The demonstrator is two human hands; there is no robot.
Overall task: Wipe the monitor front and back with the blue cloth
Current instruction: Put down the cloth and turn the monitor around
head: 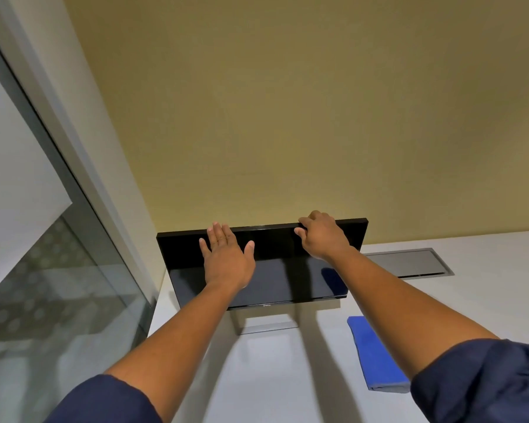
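The left hand [226,257] lies flat on the thin black monitor [275,279]; the right hand [321,236] grips its top edge. The folded blue cloth [376,355] lies untouched on the white desk [287,377]. The screen looks fragile and top-heavy, so holding the stiff frame seems safest.

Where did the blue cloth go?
In the head view, the blue cloth lies on the white desk, to the right of the monitor stand and partly under the right forearm. Neither hand touches it.
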